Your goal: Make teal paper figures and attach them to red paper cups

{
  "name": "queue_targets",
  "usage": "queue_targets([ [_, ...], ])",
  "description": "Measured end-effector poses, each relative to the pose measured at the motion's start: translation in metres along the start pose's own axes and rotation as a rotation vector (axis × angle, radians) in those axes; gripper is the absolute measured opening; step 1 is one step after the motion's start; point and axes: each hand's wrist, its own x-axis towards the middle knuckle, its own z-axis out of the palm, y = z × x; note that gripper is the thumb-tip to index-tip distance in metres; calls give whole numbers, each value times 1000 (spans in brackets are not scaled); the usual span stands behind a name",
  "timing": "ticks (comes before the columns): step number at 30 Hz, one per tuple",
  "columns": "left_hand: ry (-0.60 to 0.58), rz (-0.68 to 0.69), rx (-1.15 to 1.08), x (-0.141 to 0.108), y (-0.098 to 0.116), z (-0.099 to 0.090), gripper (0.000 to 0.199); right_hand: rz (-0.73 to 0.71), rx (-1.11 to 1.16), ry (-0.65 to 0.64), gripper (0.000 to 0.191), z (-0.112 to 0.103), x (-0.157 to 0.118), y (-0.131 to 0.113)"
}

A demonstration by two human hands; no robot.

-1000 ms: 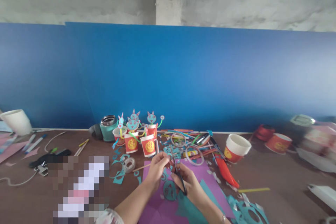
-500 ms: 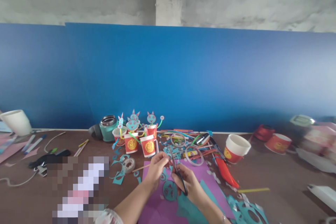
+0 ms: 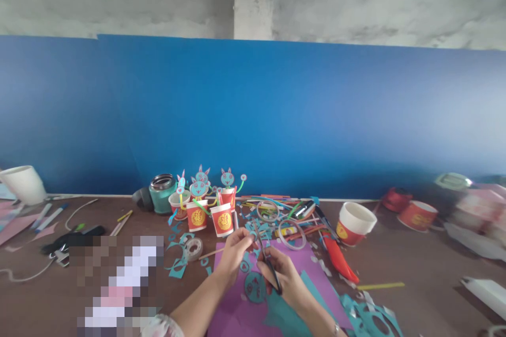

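The scissors [image 3: 265, 258] are held by the right hand [image 3: 282, 267], its grip curled round the dark handles above the purple sheet [image 3: 226, 311]. Beside the blades, a small paper piece [image 3: 254, 238] (its outline too small to tell) is pinched by the left hand [image 3: 236, 247], fingertips brought together. Probably light, limp and easily creased, it is best held by its edge.

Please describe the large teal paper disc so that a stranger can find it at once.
From the blue partition, go down to the purple sheet. On it, left of the right hand, lies the large teal disc, with drawn lines. It is bigger than the small disc above it.
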Motion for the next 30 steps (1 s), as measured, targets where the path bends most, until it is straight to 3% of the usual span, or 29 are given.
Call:
queue_targets([
  [30,-23,-20,4,1,2,-4,19,6,-28,-35,39,-3,1,4],
])
